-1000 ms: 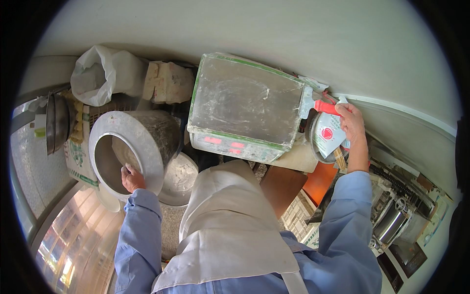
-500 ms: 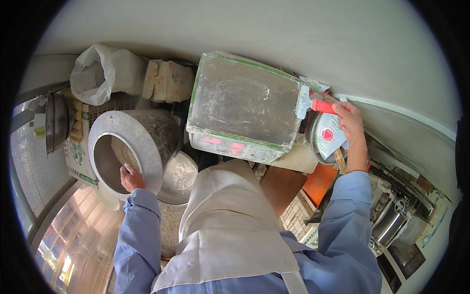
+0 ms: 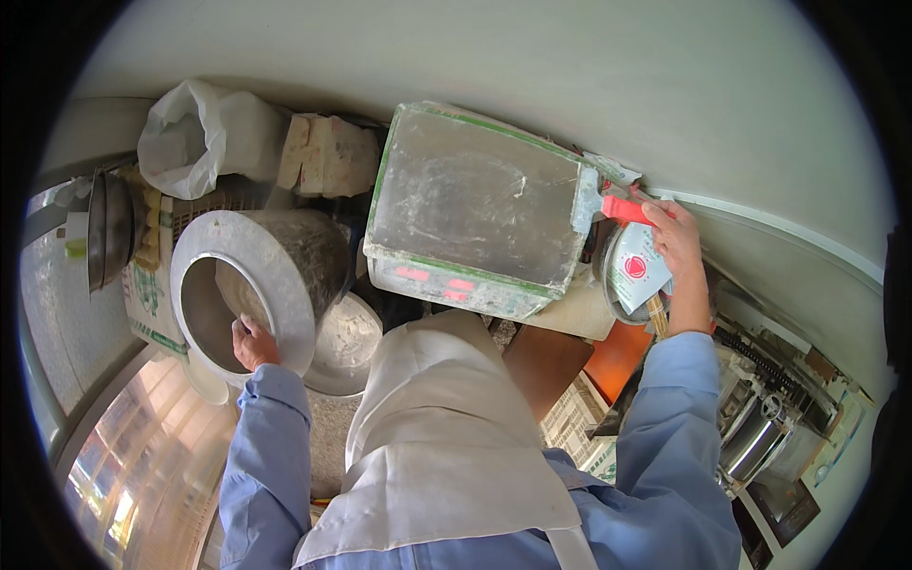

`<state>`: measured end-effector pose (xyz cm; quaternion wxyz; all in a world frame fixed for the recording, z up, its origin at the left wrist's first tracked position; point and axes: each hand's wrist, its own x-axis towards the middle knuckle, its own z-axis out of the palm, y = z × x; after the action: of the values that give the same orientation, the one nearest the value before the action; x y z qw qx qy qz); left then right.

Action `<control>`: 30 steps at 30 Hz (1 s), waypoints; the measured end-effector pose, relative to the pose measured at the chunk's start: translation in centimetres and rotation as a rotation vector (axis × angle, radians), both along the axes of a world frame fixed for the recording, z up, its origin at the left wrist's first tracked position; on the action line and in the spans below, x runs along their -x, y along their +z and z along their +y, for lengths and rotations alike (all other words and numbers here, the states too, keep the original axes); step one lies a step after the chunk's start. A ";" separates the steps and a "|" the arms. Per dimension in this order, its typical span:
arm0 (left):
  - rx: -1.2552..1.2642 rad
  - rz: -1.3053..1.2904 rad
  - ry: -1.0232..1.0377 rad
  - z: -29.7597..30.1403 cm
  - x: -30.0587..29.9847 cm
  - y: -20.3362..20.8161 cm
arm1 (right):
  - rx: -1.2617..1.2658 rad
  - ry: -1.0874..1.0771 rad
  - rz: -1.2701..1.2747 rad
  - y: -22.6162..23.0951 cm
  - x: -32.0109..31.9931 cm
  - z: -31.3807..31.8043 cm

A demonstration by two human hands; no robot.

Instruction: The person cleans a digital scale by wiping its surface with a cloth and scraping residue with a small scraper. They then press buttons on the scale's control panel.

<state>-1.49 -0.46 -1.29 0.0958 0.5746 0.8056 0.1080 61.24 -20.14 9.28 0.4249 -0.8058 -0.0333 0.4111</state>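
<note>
My left hand (image 3: 255, 344) is closed on the inner rim of a large metal drum (image 3: 293, 275). The drum lies tilted, with a wide pale flange round its opening. In my right hand (image 3: 676, 239) is a scraper with a red handle (image 3: 623, 211). Its pale blade (image 3: 585, 201) rests at the right edge of a box-shaped thing with a grey, powder-dusted top (image 3: 475, 195) and green edging. Just below my right hand, a white packet with a red mark (image 3: 636, 266) lies over a round metal bowl (image 3: 611, 285).
A white plastic bag (image 3: 204, 142) and a worn carton (image 3: 330, 157) stand at the back left. Beside the drum sits a powder-dusted round pan (image 3: 347, 347). Metal machinery (image 3: 760, 437) stands at the right. The wall (image 3: 532, 66) closes off the far side.
The scraper and my right hand have shifted very slightly left against the box-shaped thing. My left hand stays on the drum's rim.
</note>
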 end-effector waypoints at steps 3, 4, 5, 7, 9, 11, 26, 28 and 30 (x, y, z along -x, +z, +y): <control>-0.003 0.001 0.011 0.0 0.0 -0.1 | -0.053 0.046 0.034 -0.3 0.1 0.3; -0.005 0.003 0.008 0.0 0.0 -0.1 | 0.011 -0.006 -0.010 -0.3 0.1 0.4; -0.009 0.016 -0.006 0.0 0.0 -0.1 | 0.021 -0.010 -0.012 -0.2 0.0 0.4; 0.003 0.015 -0.004 0.0 0.1 -0.1 | 0.033 -0.009 -0.017 -0.1 -0.1 0.6; 0.011 0.015 -0.007 0.0 0.0 0.0 | 0.053 -0.020 -0.033 0.1 -0.2 0.8; 0.018 0.026 -0.002 0.0 -0.1 0.1 | 0.052 0.010 -0.037 0.1 -0.1 0.9; 0.010 -0.034 0.076 -0.3 -1.5 1.1 | 0.018 -0.014 0.010 -0.8 1.2 1.0; 0.010 -0.034 0.077 -0.3 -1.7 1.2 | 0.019 -0.085 0.018 -0.7 1.7 1.1; 0.003 0.006 0.049 -0.1 -1.6 1.2 | -0.022 -0.020 0.023 -1.0 2.2 1.9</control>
<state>0.09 -0.56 -0.14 0.0915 0.5549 0.8198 0.1076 59.09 -18.26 8.29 0.4382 -0.7966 -0.0246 0.4157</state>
